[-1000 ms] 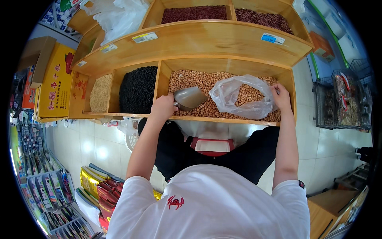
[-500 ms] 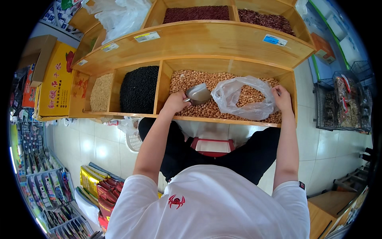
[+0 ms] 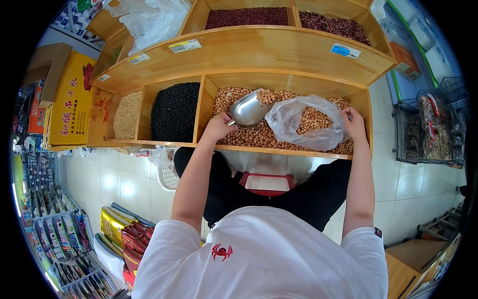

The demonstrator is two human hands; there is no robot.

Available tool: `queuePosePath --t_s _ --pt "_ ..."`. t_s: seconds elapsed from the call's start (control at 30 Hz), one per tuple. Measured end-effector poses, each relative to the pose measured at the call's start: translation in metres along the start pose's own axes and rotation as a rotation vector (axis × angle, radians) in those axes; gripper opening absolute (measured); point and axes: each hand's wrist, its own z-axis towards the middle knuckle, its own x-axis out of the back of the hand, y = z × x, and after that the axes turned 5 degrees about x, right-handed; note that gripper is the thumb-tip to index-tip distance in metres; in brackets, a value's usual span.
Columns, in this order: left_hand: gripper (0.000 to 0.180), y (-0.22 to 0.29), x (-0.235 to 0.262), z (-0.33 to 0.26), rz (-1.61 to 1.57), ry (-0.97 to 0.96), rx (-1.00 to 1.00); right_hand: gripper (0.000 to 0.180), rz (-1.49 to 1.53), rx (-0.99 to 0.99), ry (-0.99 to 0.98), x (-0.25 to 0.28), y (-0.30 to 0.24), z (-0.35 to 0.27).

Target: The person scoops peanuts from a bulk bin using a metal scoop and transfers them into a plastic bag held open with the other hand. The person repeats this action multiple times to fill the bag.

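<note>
My left hand (image 3: 218, 127) is closed on the handle of a metal scoop (image 3: 246, 110) above a wooden bin filled with round light-brown beans or nuts (image 3: 249, 137); I cannot tell which. At the scoop's front end, some of them (image 3: 265, 96) show at its mouth. Beside it, a clear plastic bag (image 3: 283, 121) lies with its mouth spread wide, and more of the same brown pieces (image 3: 312, 120) show inside its opening. My right hand (image 3: 353, 124) pinches the bag's right rim. The scoop's mouth is close to the bag's left edge.
Black beans (image 3: 174, 112) and pale grains (image 3: 127, 115) fill the bins to the left. A wooden upper tier (image 3: 279, 50) holds dark red beans (image 3: 246, 17) and a heap of plastic bags (image 3: 154, 22). A red-framed stool (image 3: 267, 184) stands between my legs. Wire baskets (image 3: 428, 129) stand right.
The scoop has risen and turned, its mouth now pointing up and to the right with brown pieces at it. My right hand and the bag have barely moved.
</note>
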Motion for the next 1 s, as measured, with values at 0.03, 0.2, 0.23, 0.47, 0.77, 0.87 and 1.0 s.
queuePosePath --t_s 0.03,0.2,0.23,0.47,0.77,0.87,1.0 --pt "0.037 0.001 0.000 0.000 0.000 0.011 -0.006 0.019 0.000 -0.002 -0.001 0.000 0.001 0.000" --pt "0.040 -0.006 -0.002 0.006 -0.043 0.047 -0.061 0.018 -0.009 -0.011 -0.013 0.001 -0.001 0.000" --pt "0.039 -0.008 -0.004 0.008 -0.065 0.047 -0.070 0.018 -0.008 -0.009 -0.015 0.001 -0.002 0.000" --pt "0.036 0.001 -0.005 0.007 -0.124 0.058 -0.155 0.018 -0.001 0.000 -0.009 0.001 -0.001 -0.002" --pt "0.030 0.014 -0.005 -0.001 -0.324 0.032 -0.278 0.017 -0.010 -0.015 -0.017 0.002 -0.006 -0.002" --pt "0.031 0.013 -0.004 -0.001 -0.346 0.037 -0.282 0.017 -0.005 -0.009 -0.017 0.001 -0.005 -0.001" --pt "0.031 0.016 -0.003 -0.004 -0.334 0.058 -0.299 0.017 0.000 -0.007 -0.019 0.000 -0.003 -0.001"
